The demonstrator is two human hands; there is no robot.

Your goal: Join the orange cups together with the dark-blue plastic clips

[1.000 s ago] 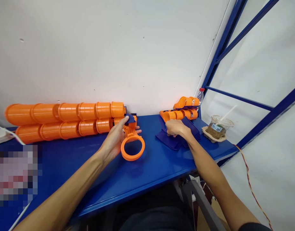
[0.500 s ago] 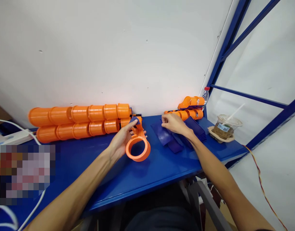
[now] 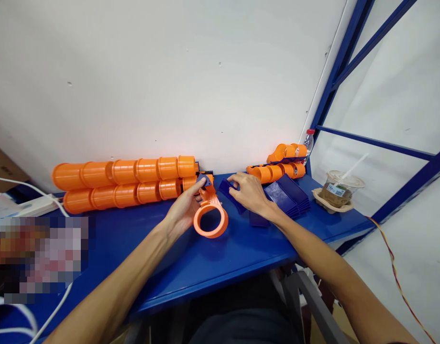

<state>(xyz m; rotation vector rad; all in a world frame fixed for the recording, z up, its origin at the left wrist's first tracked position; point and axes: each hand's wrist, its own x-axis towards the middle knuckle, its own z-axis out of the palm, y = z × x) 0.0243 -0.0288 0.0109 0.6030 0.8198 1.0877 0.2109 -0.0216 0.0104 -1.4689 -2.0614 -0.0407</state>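
Observation:
My left hand (image 3: 187, 204) is closed around an orange tape dispenser (image 3: 225, 220), whose empty ring faces me. A small dark-blue piece shows under my left thumb at its upper end. My right hand (image 3: 250, 191) pinches a flat dark-blue plastic piece (image 3: 231, 195), just right of the dispenser. Under and beside my right wrist lie more such pieces in a fanned stack (image 3: 289, 195), with a loose blue piece (image 3: 258, 220) at the front. Part of the pinched piece is hidden behind my fingers.
Two long rows of orange dispensers (image 3: 125, 177) lie along the wall on the blue table (image 3: 191, 267). Smaller rows (image 3: 277, 169) stand at the back right, near a bottle (image 3: 308, 141). A lidded drink cup (image 3: 336, 191) sits in a carton holder. White cables run at the left.
My right hand has moved a little left, drawing a blue piece away from the stack toward the dispenser. The left hand still holds the dispenser; the view has shifted slightly.

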